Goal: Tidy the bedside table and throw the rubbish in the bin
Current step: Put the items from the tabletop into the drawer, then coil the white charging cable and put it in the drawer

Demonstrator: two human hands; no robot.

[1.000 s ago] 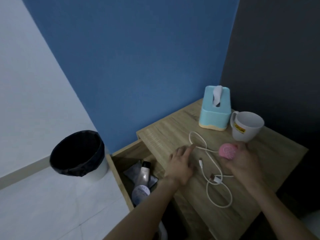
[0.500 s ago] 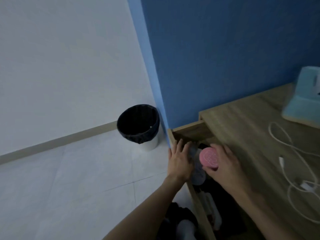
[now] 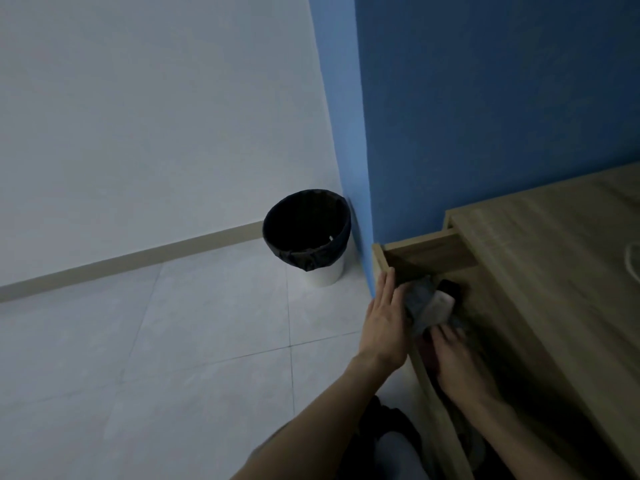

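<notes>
Left hand (image 3: 384, 320) flat and spread against the outer front edge of the open drawer (image 3: 429, 252), fingers straight, grip open, nothing in it. Right hand (image 3: 457, 362) down inside the drawer, just right of the left one, fingers curled toward the clutter; blurred, so hard to say whether that grip is closed on anything. Immediately beyond the right fingertips, a pale tube (image 3: 440, 304) with a dark cap lying tilted on a greyish packet (image 3: 417, 297), both in the drawer and touching the left fingertips' side. Further contents nearer the wrist too dark to make out. Desk (image 3: 554, 258) top of light wood stretching away to the right of the right hand, above the drawer. At the far right edge, a sliver of white cable (image 3: 631, 263) on the desk, well apart from both hands. Bin (image 3: 308, 233) standing on the tiled floor (image 3: 173, 341) beyond and left of the left hand, against the blue wall (image 3: 485, 98) corner, black liner folded over a white body, well apart from the drawer.
</notes>
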